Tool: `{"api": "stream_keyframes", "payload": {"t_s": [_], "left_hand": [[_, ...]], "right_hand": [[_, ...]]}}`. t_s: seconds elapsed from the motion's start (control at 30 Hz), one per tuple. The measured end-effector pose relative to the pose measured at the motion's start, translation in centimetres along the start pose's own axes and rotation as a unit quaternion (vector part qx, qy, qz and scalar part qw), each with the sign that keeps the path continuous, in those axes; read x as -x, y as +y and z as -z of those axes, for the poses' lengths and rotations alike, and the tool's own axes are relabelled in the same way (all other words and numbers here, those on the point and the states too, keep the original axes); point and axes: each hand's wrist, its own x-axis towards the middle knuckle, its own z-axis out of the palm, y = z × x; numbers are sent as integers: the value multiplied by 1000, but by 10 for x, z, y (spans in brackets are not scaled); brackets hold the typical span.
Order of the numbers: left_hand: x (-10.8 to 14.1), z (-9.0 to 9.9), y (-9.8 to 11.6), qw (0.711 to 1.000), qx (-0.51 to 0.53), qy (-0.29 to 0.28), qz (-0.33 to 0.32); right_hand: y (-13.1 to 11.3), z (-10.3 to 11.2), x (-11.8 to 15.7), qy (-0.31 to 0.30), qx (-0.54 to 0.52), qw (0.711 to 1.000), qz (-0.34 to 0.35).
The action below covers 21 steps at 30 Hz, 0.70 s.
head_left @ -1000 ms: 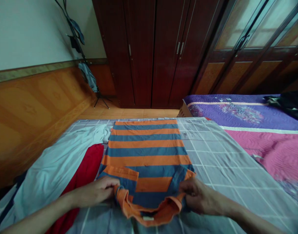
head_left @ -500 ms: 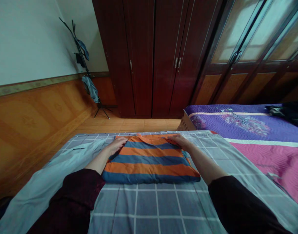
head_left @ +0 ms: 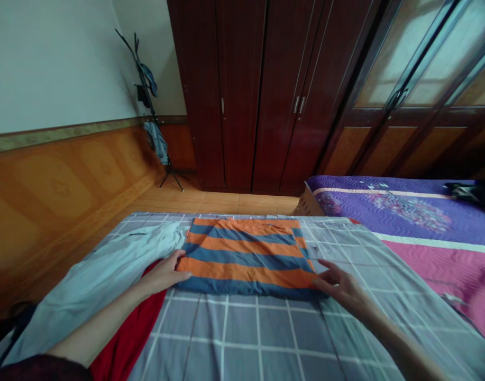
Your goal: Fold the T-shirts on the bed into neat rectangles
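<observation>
A folded shirt (head_left: 246, 257) with orange and blue-grey stripes lies flat on a grey checked bedsheet (head_left: 274, 328). At its left edge rests my left hand (head_left: 168, 272), thumb and forefinger apart, touching the cloth near the front corner. My right hand (head_left: 339, 286) is at the opposite front corner with spread fingers, some of them against the fabric. Whether any fingertips reach under the shirt cannot be seen. Left of the shirt lies a pale, light-blue garment (head_left: 107, 264), and a red cloth (head_left: 137, 328) shows beneath my left forearm.
Beyond the bed's far edge stands a dark red wardrobe (head_left: 242, 106). A coat rack (head_left: 147, 90) with hats and cloth hung on it occupies the left corner. To the right is another bed with a purple and pink cover (head_left: 385, 201), a dark bundle (head_left: 474, 196) on it.
Both hands have come from the shirt's far edge back toward me, to its near side corners. The view has shifted slightly, and the red cloth now shows at the left.
</observation>
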Motion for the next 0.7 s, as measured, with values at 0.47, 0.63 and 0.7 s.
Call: {"api": "stream_keyframes", "payload": {"t_s": [0.47,0.63,0.7], "left_hand": [[106,-17,25,989,28,-141,-32],[173,-24,-10,964,-110,-239,45],[168,-25,-15,969,-139,-202,30]], "right_hand": [[-28,61,77,-47,-32,998,26],[22,67,142,-98,83,992,-7],[25,62,142,-94,117,988,-29]]}}
